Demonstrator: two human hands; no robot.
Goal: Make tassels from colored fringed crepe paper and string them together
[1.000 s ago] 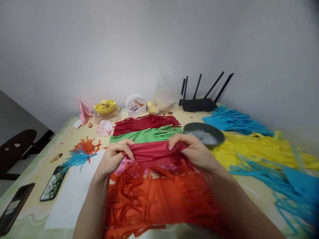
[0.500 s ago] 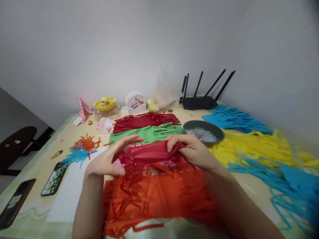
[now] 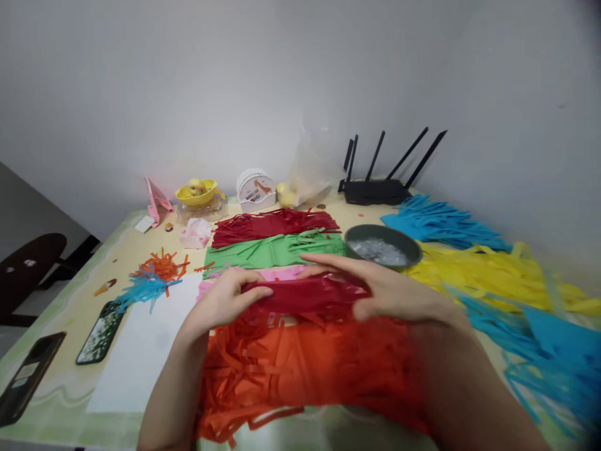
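In the head view, a dark red folded band of thin, cloth-like sheet (image 3: pixel 300 295) is at the frame's centre. The left hand (image 3: pixel 230 299) pinches its left end; the right hand (image 3: pixel 399 288) is spread at the other end, its contact unclear. Folding looks partly done: the band is formed, while a bright orange fringed sheet (image 3: pixel 305 363) lies spread out below. The band's long axis runs left to right, nearly level, ends pointing sideways.
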